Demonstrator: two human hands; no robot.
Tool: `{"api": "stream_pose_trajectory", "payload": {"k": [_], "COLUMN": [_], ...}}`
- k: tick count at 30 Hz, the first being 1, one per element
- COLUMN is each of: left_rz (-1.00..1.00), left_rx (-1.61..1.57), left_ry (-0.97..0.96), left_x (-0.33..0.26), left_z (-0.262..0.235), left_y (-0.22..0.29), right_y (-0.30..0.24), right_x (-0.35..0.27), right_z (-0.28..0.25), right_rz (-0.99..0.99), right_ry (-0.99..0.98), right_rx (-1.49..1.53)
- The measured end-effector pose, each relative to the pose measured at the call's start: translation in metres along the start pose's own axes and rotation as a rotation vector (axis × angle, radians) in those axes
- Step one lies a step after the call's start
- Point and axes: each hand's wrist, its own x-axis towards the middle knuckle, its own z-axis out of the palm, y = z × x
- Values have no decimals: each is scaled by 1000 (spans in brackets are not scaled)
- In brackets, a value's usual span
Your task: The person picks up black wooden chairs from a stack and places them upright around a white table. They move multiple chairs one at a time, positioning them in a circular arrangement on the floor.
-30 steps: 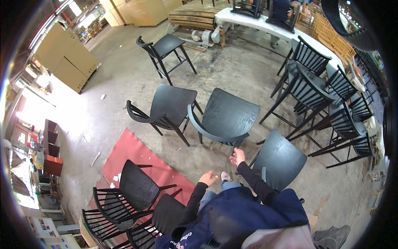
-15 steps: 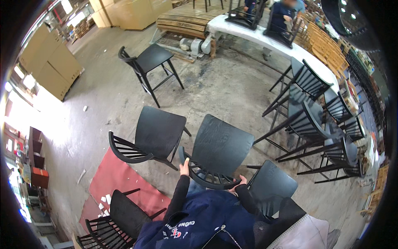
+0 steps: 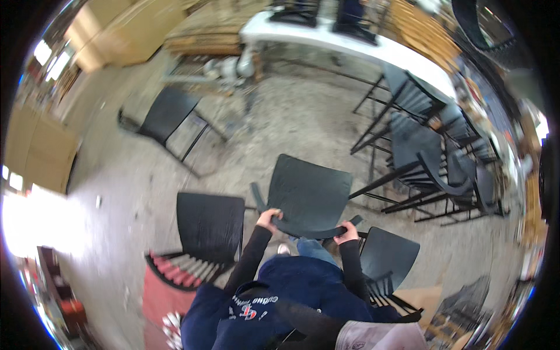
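A black wooden chair (image 3: 309, 192) stands in front of me, its seat facing up and its curved backrest toward my body. My left hand (image 3: 269, 220) is closed around the left part of the backrest's top rail. My right hand (image 3: 348, 232) grips the same rail near its right end. The spindles and most of the chair's legs are hidden below the seat and rail. Close by on the left is another black chair (image 3: 210, 224) with a spindle back. A third black chair (image 3: 389, 256) sits near my right forearm.
One tall black chair (image 3: 169, 114) stands ahead at left. Several more black chairs (image 3: 415, 140) crowd the right side. Beyond them runs a long white-topped table (image 3: 332, 41). Red sheeting (image 3: 166, 297) lies at lower left, near large cardboard boxes (image 3: 41, 149) farther up.
The view has shifted forward and right. The held chair has moved forward relative to the left-hand chair. Both hands have come further onto the top rail.
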Motion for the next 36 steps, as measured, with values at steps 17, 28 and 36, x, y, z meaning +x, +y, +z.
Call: {"api": "stream_pose_trajectory", "payload": {"k": [17, 28, 36], "left_rz": [160, 60, 199], "left_rx": [-241, -209, 145], "left_ry": [460, 380, 378], "left_x": [227, 436, 503], "left_z": [122, 108, 111], "left_y": [175, 327, 467], "right_y": [-137, -175, -185], "right_x": [196, 380, 459], "right_z": [225, 390, 533], "right_rz": [38, 65, 11], "right_ry": [30, -25, 141], "right_rx": [-156, -246, -361]}}
